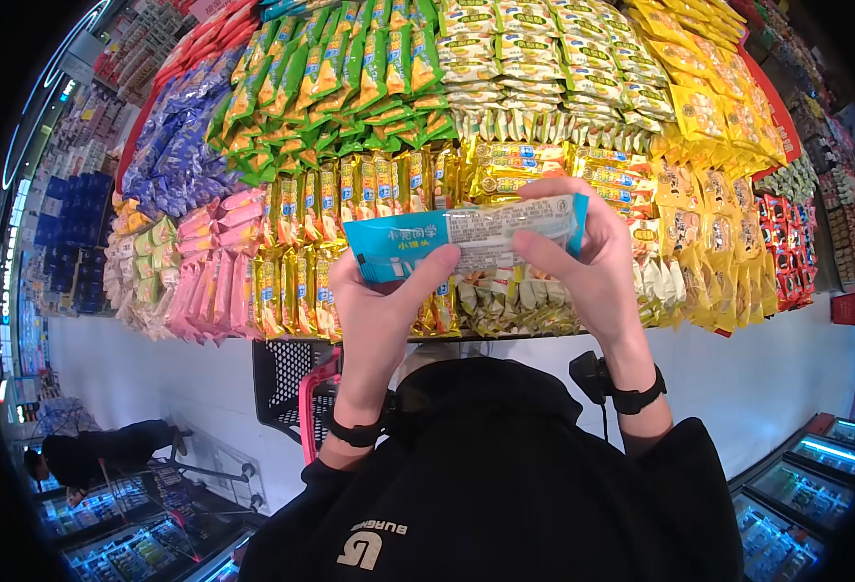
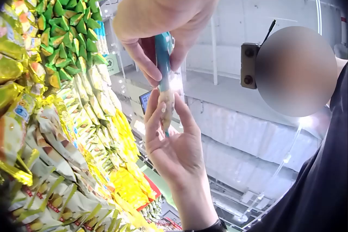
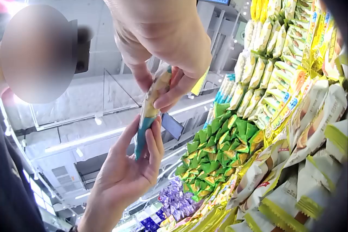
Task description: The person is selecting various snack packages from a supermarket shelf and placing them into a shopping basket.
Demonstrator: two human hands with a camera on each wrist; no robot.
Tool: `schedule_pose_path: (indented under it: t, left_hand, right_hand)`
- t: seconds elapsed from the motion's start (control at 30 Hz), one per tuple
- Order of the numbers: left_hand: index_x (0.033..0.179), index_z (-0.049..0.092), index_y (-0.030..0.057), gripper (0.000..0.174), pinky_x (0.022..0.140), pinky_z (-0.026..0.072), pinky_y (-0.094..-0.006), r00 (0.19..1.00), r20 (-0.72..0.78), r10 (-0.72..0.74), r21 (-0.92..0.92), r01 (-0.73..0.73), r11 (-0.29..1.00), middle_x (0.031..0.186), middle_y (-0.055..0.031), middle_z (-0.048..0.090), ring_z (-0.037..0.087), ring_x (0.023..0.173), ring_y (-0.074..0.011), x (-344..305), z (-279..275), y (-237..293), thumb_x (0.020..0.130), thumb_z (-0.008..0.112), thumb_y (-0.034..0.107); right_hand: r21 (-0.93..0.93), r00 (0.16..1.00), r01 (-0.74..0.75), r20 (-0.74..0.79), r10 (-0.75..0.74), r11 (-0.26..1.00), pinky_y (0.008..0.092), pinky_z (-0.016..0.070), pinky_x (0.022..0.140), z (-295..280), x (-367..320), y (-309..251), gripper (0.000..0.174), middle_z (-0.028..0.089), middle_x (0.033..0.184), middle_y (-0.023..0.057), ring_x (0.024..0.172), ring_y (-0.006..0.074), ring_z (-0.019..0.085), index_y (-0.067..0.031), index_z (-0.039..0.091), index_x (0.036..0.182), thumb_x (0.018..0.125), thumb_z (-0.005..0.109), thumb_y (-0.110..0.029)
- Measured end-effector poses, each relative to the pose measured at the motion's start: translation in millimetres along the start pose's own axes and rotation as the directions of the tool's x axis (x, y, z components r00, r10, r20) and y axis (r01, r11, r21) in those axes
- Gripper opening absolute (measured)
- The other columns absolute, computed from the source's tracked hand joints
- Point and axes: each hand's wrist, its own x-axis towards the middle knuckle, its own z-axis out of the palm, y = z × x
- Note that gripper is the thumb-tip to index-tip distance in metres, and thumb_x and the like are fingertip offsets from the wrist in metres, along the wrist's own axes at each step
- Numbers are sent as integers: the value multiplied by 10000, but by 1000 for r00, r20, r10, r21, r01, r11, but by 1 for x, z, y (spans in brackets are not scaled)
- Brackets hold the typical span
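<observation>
A long, flat snack packet (image 1: 490,228), blue at one end and pale with dense printed text on the rest, is held level in front of the chest. My left hand (image 1: 374,306) pinches its blue end, thumb on the printed face. At the pale end my right hand (image 1: 597,272) grips the packet, its thumb also pressing on the printed side. Seen edge-on in the left wrist view, the packet (image 2: 163,60) runs thin between the fingers of both hands. The right wrist view shows pale pieces through the clear film of the packet (image 3: 155,93).
Behind the hands rises a display of packed snacks: green bags (image 1: 350,68), gold packets (image 1: 291,281), pink packets (image 1: 219,262) and yellow bags (image 1: 709,107). A black and pink cart (image 1: 291,383) stands at the left of the body. Another person (image 1: 107,451) is at the lower left.
</observation>
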Motion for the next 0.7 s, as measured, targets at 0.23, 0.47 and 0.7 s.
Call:
schedule_pose_path:
  t: [0.23,0.47,0.7]
  left_hand:
    - [962,708,-34,235,820,548,-274,955,251,157,185,-206,961,1080,-150,715,680,961,-159,14,-11,7,747,780,-94]
    - [1026,713,-44,274,820,551,-272,981,189,32,257,-81,963,1067,-124,717,670,923,-123,8,-14,14,762,782,-67]
    - [1097,689,-65,265,781,544,-254,997,64,-40,87,35,996,1013,-103,722,664,882,-110,8,-3,13,853,732,28]
  right_hand:
    - [-64,952,241,210,-223,968,268,548,823,-14,4,7,314,695,1064,98,1022,132,643,-14,650,1048,774,724,121]
    - [-196,983,136,147,-109,971,255,546,788,-14,0,-2,328,687,1085,90,945,113,655,-6,631,1068,775,751,82]
    - [-78,996,86,20,-85,993,269,531,770,-4,0,5,398,680,1104,101,976,123,638,-20,595,1146,795,781,3]
